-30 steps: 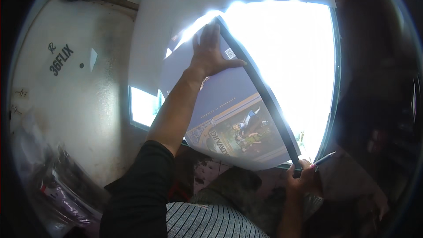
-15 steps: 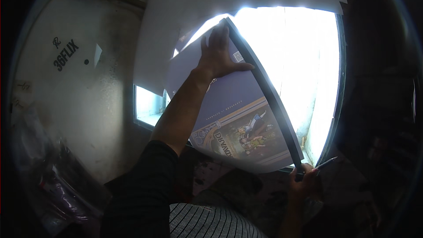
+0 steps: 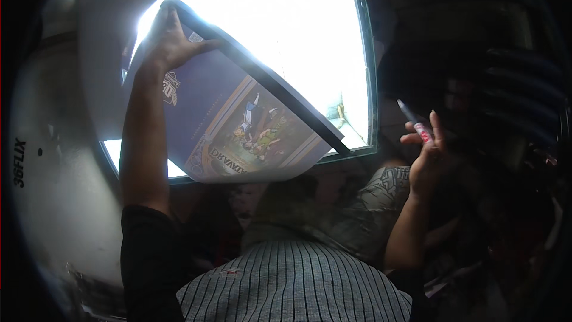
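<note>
My left hand [image 3: 173, 42] lies flat with fingers spread on a printed sheet [image 3: 199, 113], which has a purple field and a colourful illustrated panel. Its fingertips reach the far end of a long dark straightedge [image 3: 268, 77], and the thumb stretches across that bar. The straightedge runs slantwise along the sheet's right edge. Off to the right, apart from the sheet, my right hand [image 3: 426, 155] is raised. It grips a slim pen-shaped tool [image 3: 422, 131] with a pointed tip and a red-and-white grip; its exact kind is unclear.
Under the sheet a bright light box [image 3: 310, 18] glows, with a dark frame [image 3: 368, 83] around it. Large pale sheets [image 3: 101, 42] lie at the left over a white surface [image 3: 59, 185]. My legs and striped shirt [image 3: 292, 286] are close below.
My right hand has left the near end of the straightedge and lifted away to the right with the tool. My left hand stays on the sheet. The whole view has shifted, moving the scene leftward.
</note>
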Demonstrator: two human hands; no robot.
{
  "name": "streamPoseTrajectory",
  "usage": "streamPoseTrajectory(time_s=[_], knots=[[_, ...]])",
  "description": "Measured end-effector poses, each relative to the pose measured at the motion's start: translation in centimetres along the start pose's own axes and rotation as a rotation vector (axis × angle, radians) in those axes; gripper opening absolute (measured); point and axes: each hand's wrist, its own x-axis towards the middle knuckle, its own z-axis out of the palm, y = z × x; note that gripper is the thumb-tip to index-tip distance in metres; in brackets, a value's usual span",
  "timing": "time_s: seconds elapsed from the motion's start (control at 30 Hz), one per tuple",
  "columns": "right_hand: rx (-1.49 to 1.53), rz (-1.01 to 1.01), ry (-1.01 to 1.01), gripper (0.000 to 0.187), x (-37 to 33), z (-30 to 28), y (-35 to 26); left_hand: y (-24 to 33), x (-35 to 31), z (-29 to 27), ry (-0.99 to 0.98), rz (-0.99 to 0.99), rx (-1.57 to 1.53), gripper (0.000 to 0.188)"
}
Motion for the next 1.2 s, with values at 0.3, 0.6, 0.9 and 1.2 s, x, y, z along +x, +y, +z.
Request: streamPoseTrajectory(time_s=[0.3, 0.6, 0.9, 1.2], knots=[[-0.051, -0.108, 0.264, 0.015, 5.8, 2.6, -2.7, -0.1, 0.0, -1.1, 0.079, 0.098, -0.007, 0.128], [-0.115, -0.599, -0.227, 0.012, 20.2, 25.5, -4.7, 1.5, 0.7, -3.3, -0.413, -0.079, -0.040, 0.150], [-0.034, -0.640, -0.362, 0.012, 25.7, 41.8, -8.8, -0.6, -0.8, -4.1, -0.363, -0.093, 0.024, 0.142], [-0.069, -0.629, -0.405, 0.010, 25.7, 41.1, -8.4, -0.5, -0.5, -4.1, -0.366, -0.084, 0.010, 0.143]])
